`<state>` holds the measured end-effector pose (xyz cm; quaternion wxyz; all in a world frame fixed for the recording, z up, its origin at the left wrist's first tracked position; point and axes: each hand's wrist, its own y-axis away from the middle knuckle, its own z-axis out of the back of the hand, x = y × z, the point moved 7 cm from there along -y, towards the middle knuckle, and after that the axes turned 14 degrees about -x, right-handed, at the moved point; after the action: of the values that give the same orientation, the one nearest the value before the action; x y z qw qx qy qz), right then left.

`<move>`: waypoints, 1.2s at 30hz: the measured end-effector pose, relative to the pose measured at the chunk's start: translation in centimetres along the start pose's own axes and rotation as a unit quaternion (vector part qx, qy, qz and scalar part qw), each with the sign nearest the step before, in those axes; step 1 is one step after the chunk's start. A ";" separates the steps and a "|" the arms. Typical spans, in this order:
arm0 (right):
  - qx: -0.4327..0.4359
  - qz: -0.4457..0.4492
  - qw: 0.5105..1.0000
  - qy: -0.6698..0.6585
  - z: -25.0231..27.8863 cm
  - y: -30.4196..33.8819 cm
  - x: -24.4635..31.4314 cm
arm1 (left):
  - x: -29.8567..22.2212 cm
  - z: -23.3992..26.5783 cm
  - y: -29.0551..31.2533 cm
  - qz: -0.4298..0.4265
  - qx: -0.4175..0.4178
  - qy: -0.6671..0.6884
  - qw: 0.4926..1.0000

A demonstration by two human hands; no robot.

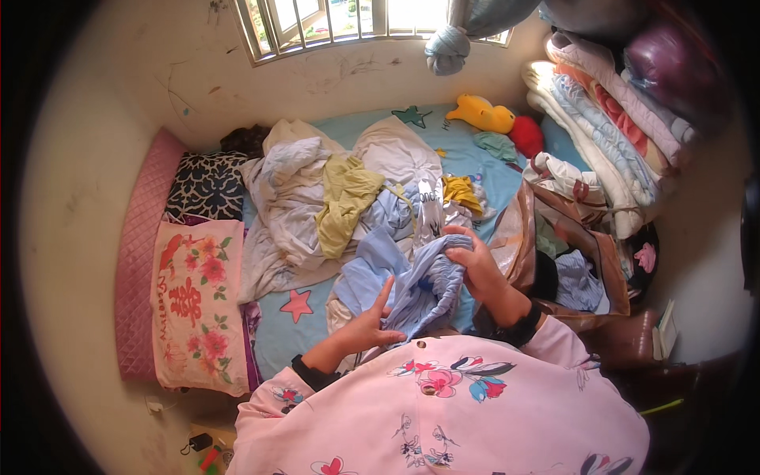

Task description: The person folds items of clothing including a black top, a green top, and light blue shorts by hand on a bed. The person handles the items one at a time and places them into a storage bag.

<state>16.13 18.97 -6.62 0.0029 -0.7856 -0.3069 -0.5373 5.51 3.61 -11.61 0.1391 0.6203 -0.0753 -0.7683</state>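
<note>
Right in front of my body is a light blue garment (pixel 434 286) with a gathered, elastic-looking band; its full shape is bunched up. My right hand (pixel 473 263) grips the band at its upper right, fingers curled over the edge. On the near left side of the cloth, my left hand (pixel 366 326) has its index finger and thumb spread apart, and the other fingers are partly hidden. Beyond the garment lie a yellow-green garment (pixel 347 198), a crumpled whitish blanket (pixel 285 214) and a white printed garment (pixel 430 207).
Pillows, a pink floral one (pixel 199 305) and a black-and-white one (pixel 207 185), lie by the pink headboard (pixel 142 277). An open brown bag (pixel 514 237) of clothes stands right, near folded quilts (pixel 598 131). Plush toys (pixel 483 115) rest on the blue sheet (pixel 277 340).
</note>
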 end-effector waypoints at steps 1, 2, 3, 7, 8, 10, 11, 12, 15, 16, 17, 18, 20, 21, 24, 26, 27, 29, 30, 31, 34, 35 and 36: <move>-0.016 0.022 1.000 -0.007 0.3 0.1 0.2 | 0.2 0.0 0.0 -0.001 0.003 0.001 1.000; -0.019 0.021 1.000 -0.006 0.5 0.2 0.3 | -0.9 0.3 0.1 -0.117 -0.022 -0.053 0.992; -0.020 0.033 0.999 0.005 0.7 0.3 0.6 | -2.2 0.4 0.5 -0.231 -0.046 -0.106 0.966; 0.014 0.136 0.968 0.212 1.8 0.6 2.2 | -4.5 0.5 1.6 -0.357 -0.129 -0.339 0.861; 0.013 0.212 0.937 0.277 1.6 1.1 3.3 | -2.6 -0.6 1.3 -0.329 -0.024 -0.299 0.895; 0.027 0.205 0.921 0.331 2.3 1.1 3.7 | 0.3 -2.0 1.1 -0.236 0.114 -0.135 0.956; 0.036 0.196 0.902 0.382 2.9 1.1 3.7 | 0.6 -2.1 1.4 -0.235 0.116 -0.135 0.955; 0.032 0.213 0.881 0.422 3.7 0.9 3.8 | 1.1 -1.6 1.3 -0.187 0.091 -0.076 0.975; 0.099 0.088 0.845 0.518 5.8 0.6 2.3 | 2.9 -0.6 0.5 -0.107 0.071 -0.006 0.992; 0.101 -0.027 0.854 0.509 6.8 1.1 1.3 | 3.5 -0.5 0.2 -0.077 0.076 0.004 0.994; 0.101 -0.026 0.855 0.508 6.7 1.8 1.6 | 3.4 -0.3 0.1 -0.077 0.075 0.003 0.994; 0.140 -0.061 0.856 0.493 6.3 2.9 1.3 | 3.3 0.4 -0.2 -0.070 0.030 0.012 0.997; 0.224 -0.134 0.830 0.493 6.5 4.2 0.3 | 0.3 3.0 -0.4 -0.223 -0.125 -0.033 0.966; 0.228 -0.135 0.829 0.492 6.2 4.4 0.3 | 0.3 4.7 -0.7 -0.194 -0.177 0.042 0.964; 0.295 0.089 0.780 0.544 3.1 5.3 2.0 | -1.3 9.1 -1.3 -0.098 -0.190 0.275 0.937; 0.262 0.206 0.721 0.608 0.5 4.7 3.7 | -5.6 11.0 -1.6 -0.163 -0.257 0.236 0.923; 0.219 0.324 0.643 0.659 -1.0 4.4 5.5 | -8.0 12.4 -1.6 -0.238 -0.309 0.116 0.913; 0.125 0.389 0.669 0.621 -1.7 1.8 9.6 | -12.1 14.9 -2.1 -0.253 -0.380 0.037 0.889; 0.119 0.418 0.688 0.582 -3.1 1.1 12.0 | -14.2 16.7 -2.2 -0.259 -0.429 -0.027 0.865; 0.113 0.445 0.704 0.542 -4.7 0.8 14.8 | -17.6 17.9 -2.0 -0.371 -0.443 -0.055 0.814; 0.053 0.579 0.579 0.571 -10.4 1.1 21.4 | -25.6 22.8 0.1 -0.416 -0.504 -0.158 0.740; 0.000 0.589 0.526 0.613 -12.2 1.6 23.9 | -29.2 23.6 1.4 -0.429 -0.516 -0.226 0.706; -0.087 0.568 0.459 0.678 -12.8 1.2 28.0 | -32.5 25.3 1.2 -0.447 -0.518 -0.295 0.667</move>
<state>12.52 27.17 22.89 0.4460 -0.1708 0.3543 -0.8040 -12.74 11.06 24.58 0.0490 0.1484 0.5840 -0.7966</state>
